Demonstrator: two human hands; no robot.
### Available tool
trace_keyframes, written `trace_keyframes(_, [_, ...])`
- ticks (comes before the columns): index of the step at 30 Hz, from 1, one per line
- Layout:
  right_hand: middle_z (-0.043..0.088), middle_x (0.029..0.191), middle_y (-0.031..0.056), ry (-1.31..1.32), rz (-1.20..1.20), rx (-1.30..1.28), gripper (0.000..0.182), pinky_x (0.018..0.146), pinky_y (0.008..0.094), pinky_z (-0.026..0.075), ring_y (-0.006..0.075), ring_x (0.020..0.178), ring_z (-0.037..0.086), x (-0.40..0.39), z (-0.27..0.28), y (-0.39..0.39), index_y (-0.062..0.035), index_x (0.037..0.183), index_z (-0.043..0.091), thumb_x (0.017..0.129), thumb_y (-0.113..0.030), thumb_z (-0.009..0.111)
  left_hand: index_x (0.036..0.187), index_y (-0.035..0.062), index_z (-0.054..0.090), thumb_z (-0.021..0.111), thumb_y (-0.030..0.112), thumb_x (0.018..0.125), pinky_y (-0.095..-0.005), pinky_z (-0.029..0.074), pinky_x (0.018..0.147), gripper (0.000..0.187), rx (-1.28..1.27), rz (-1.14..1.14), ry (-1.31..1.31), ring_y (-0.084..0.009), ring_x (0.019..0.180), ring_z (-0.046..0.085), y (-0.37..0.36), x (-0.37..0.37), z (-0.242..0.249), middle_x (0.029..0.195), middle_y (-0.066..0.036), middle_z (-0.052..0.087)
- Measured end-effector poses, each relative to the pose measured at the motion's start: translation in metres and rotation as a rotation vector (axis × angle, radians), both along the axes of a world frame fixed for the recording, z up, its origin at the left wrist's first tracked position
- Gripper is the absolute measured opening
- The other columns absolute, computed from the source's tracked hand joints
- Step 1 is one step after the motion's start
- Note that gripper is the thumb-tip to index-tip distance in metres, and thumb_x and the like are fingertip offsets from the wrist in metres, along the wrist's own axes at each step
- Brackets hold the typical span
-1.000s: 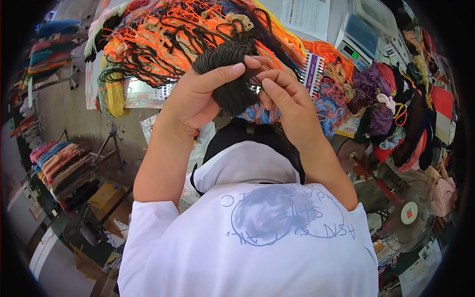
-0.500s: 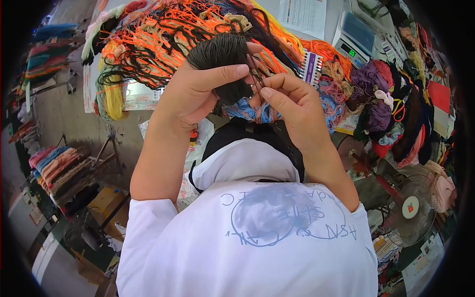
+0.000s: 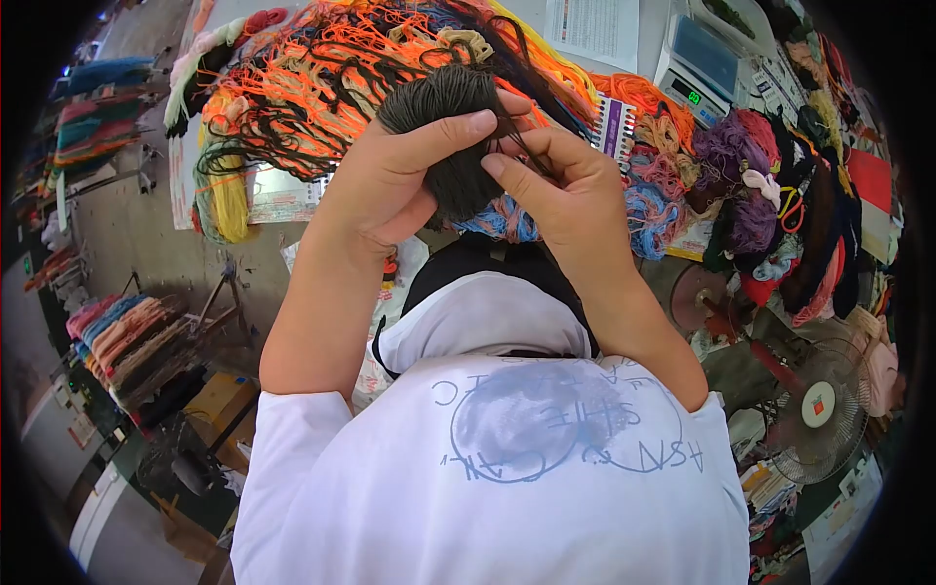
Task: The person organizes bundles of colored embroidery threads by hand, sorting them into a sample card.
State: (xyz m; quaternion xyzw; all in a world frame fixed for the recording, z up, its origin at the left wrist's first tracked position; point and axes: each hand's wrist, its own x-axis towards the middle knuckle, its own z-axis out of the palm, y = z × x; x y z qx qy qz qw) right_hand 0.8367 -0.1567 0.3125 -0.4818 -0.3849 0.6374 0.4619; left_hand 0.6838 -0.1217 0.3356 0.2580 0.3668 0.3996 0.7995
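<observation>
A bundle of dark grey-green yarn (image 3: 453, 180) is held up in front of my chest, over the near edge of the table. My left hand (image 3: 405, 171) is wrapped round it, with the thumb across its front. Beside its right side, my right hand (image 3: 556, 171) is closed, thumb against the fingers, pinching thin dark strands that run from the bundle. Behind both hands spreads a wide heap of orange and black yarn (image 3: 312, 88). Blue yarn (image 3: 502, 219) shows just below the bundle.
A digital scale (image 3: 702, 58) and a printed sheet (image 3: 595, 29) lie at the back right. Purple yarn (image 3: 751, 224), a white-and-purple card (image 3: 614, 127) and red-yellow scissors (image 3: 791, 210) are to the right. A fan (image 3: 814, 409) stands lower right, yarn racks (image 3: 127, 336) at left.
My right hand has shifted slightly and turned, its thumb now nearer the bundle. The bundle has tilted a little in my left hand, and its left thumb sits higher.
</observation>
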Motion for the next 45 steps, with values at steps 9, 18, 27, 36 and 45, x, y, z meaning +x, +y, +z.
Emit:
trace_keyframes(9, [0.062, 0.077, 0.0023, -0.072, 0.033, 0.17, 0.008, 0.072, 0.0244, 0.045, 0.0086, 0.071, 0.056, 0.029, -0.02, 0.006, 0.0001, 0.086, 0.063, 0.083, -0.008, 0.063, 0.105, -0.0016, 0.063, 0.066, 0.008, 0.079, -0.0239, 0.046, 0.063, 0.028, 0.242, -0.205, 0.136, -0.0095, 0.071, 0.056, 0.019, -0.01, -0.023, 0.086, -0.004, 0.064])
trace_keyframes(18, [0.063, 0.097, 0.0045, 0.038, -0.034, -0.593, 0.018, 0.087, 0.033, 0.046, 0.0159, 0.089, 0.06, 0.371, -0.113, -0.08, -0.0054, 0.102, 0.059, 0.086, -0.012, 0.06, 0.076, 0.0126, 0.051, 0.055, 0.019, 0.091, -0.0172, 0.031, 0.051, 0.016, -0.371, -0.12, 0.497, -0.0025, 0.04, 0.024, 0.125, -0.178, -0.093, 0.049, 0.01, 0.027])
trace_keyframes(27, [0.066, 0.1, 0.0105, -1.182, -1.072, -0.382, 0.031, 0.071, 0.0347, 0.049, 0.0188, 0.087, 0.061, 0.562, -0.155, -0.21, -0.0067, 0.105, 0.067, 0.083, -0.017, 0.048, 0.083, 0.0058, 0.057, 0.059, 0.014, 0.088, -0.0329, 0.048, 0.084, 0.01, -0.204, 0.211, 0.386, -0.0064, 0.046, 0.038, 0.142, -0.132, -0.145, 0.059, 0.005, 0.044])
trace_keyframes(36, [0.067, 0.076, 0.0076, -0.591, -0.202, -0.286, 0.022, 0.063, 0.0281, 0.047, 0.0153, 0.067, 0.062, 0.169, -0.284, -0.027, -0.005, 0.093, 0.069, 0.083, -0.023, 0.061, 0.099, -0.0018, 0.065, 0.061, 0.007, 0.08, -0.0245, 0.04, 0.048, 0.021, -0.238, -0.299, 0.834, -0.0102, 0.05, 0.049, -0.012, 0.14, -0.299, 0.08, -0.005, 0.064])
trace_keyframes(45, [0.067, 0.072, 0.0069, -0.611, -0.329, -0.369, 0.015, 0.061, 0.0307, 0.049, 0.0192, 0.065, 0.064, 0.133, -0.332, -0.026, -0.0065, 0.078, 0.07, 0.072, -0.021, 0.07, 0.088, -0.0052, 0.064, 0.061, 0.017, 0.076, -0.0293, 0.048, 0.051, 0.025, -0.199, -0.442, 0.935, -0.0164, 0.05, 0.061, -0.015, 0.159, -0.335, 0.071, -0.011, 0.063])
